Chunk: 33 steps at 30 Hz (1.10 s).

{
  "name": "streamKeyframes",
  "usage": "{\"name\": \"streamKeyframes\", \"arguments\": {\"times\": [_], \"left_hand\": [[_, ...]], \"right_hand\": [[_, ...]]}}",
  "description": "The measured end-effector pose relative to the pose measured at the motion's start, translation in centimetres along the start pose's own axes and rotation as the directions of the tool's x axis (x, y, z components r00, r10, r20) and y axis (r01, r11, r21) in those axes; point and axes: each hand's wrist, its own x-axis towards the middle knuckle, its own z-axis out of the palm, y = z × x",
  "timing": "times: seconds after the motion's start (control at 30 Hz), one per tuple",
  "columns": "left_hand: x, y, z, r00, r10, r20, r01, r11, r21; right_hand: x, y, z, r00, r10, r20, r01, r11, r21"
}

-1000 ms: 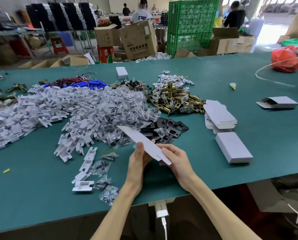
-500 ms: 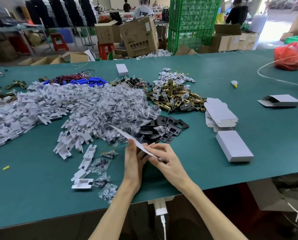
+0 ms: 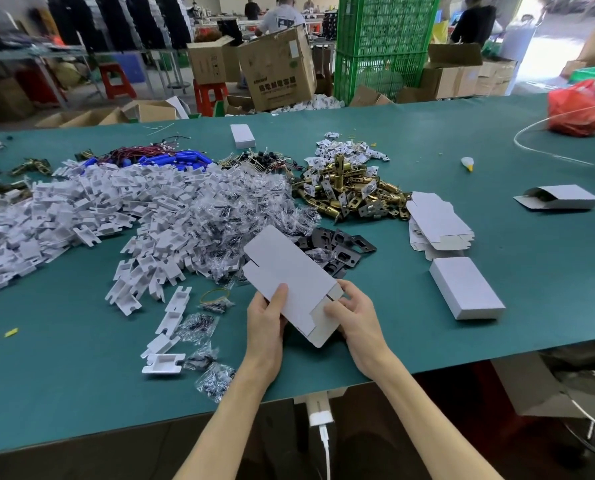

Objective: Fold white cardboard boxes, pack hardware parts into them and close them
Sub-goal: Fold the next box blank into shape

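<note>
Item held: flat, unfolded white cardboard box blank (image 3: pixel 290 282), slotted and creased, flaps showing at its near end, lying tilted above the near edge of the green table (image 3: pixel 496 341).
Left hand (image 3: pixel 266 327): gripping the blank's near left edge, thumb lying on top.
Right hand (image 3: pixel 353 311): pinching the near right flap.
Right of hands: closed white cardboard box (image 3: pixel 465 287) lying flat; stack of flat white blanks (image 3: pixel 438 225) sitting just beyond it.
Far side: heap of white plastic parts (image 3: pixel 81 216) spreading left.

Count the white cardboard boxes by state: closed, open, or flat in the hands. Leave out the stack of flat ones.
Closed boxes: 2
Open box: 1
Flat box, held by left hand and right hand: 1
Total: 4
</note>
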Motion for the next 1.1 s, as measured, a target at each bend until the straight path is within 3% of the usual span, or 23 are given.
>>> {"name": "streamKeyframes", "arguments": {"times": [0.7,1.1], "left_hand": [[-0.2,0.0,-0.1,0.999,-0.001,0.041,0.003,0.998,-0.056],[-0.2,0.3,-0.7,0.986,-0.042,0.161,0.061,0.991,-0.12]], "right_hand": [[-0.2,-0.8,0.2,0.997,0.006,0.083,-0.011,0.998,0.054],[-0.3,-0.8,1.0,0.998,-0.034,0.046,0.04,0.991,-0.13]]}}
